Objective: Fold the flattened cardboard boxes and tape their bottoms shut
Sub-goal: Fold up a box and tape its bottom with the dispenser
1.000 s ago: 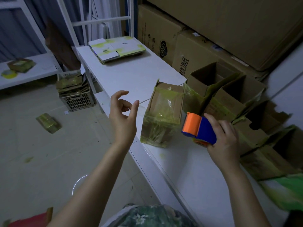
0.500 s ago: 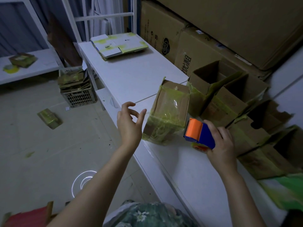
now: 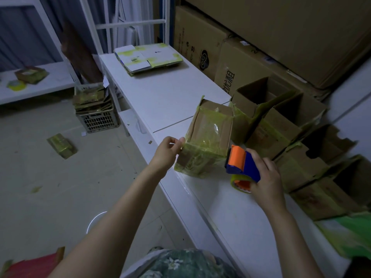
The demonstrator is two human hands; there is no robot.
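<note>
Left hand [image 3: 168, 153] pinches the box [image 3: 210, 135] at its edge; right hand [image 3: 268, 178] grips dispenser [image 3: 243, 164] alongside

L arm reaches fwd, forearm bare. L hand [image 3: 169, 150] has fingers curled, thumb + fingertips pinching near-left edge of taped box [image 3: 208, 141]. R arm also extended. R hand [image 3: 265, 175] is wrapped round tape dispenser [image 3: 242, 164], back of hand up.

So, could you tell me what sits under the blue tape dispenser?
A yellowish tape roll shows under the tape dispenser; the right hand covers its far side.
</note>
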